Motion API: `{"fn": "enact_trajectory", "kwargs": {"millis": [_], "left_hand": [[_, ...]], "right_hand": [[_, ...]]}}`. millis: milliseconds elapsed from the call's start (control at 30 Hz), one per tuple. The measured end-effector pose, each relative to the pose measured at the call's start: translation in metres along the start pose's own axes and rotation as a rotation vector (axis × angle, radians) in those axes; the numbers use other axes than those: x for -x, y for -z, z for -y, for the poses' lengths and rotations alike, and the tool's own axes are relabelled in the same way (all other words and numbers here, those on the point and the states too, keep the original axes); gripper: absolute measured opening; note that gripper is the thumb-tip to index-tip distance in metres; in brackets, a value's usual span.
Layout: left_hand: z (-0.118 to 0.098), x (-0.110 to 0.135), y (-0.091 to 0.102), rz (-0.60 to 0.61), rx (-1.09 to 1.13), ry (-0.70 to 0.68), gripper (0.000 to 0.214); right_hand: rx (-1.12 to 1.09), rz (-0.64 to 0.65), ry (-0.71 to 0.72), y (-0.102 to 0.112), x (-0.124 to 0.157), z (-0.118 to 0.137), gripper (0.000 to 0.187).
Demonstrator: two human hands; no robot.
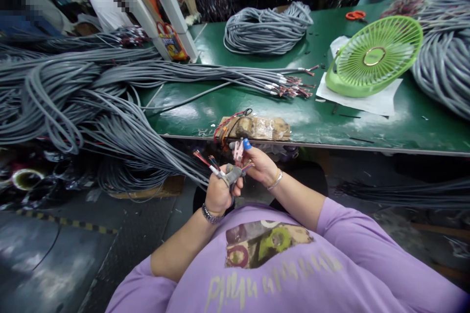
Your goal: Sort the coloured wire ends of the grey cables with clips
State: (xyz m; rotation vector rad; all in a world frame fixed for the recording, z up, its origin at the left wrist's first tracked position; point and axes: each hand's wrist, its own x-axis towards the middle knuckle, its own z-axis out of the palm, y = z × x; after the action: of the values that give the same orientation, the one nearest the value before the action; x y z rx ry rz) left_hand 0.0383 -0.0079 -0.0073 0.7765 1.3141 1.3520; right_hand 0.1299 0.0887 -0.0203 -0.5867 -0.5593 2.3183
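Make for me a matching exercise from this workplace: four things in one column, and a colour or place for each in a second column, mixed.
Things:
1. fan
2. scissors
3. wooden block
4. cable bundle

Colour or place:
A. orange
B. gripped in the left hand
C. green
D. at the near edge of the table

Pairs: 1-C, 2-A, 3-D, 4-B.
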Motion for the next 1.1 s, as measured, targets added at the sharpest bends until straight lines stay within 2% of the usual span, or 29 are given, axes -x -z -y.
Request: {"fn": "enact_trajectory", "kwargs": {"millis": [267, 567, 700, 900, 1100], "left_hand": [[0.002, 0.001, -0.001, -0.033, -0.006, 0.025, 0.032], [0.005, 0.015, 0.001, -0.013, -0.162, -0.121, 0.031], [0.005, 0.018, 0.004, -0.026, -0.17, -0.141, 0.03], [0.01, 0.012, 0.011, -0.073, -0.155, -0.104, 0.032], [0.016, 0.013, 0.014, -0.064, -0.192, -0.115, 0.029]], "right_hand": [[0.016, -0.033, 0.015, -0.002, 0.0, -0.001, 0.036], [0.006, 0.016, 0.007, 0.005, 0.0, -0.003, 0.04], [0.016, 0.051, -0.01, 0.006, 0.003, 0.0, 0.042], [0.256, 0.164, -0.15, 0.006, 0.019, 0.006, 0.052], [0.443, 0.095, -0.032, 0.008, 0.024, 0.0, 0.037]]}}
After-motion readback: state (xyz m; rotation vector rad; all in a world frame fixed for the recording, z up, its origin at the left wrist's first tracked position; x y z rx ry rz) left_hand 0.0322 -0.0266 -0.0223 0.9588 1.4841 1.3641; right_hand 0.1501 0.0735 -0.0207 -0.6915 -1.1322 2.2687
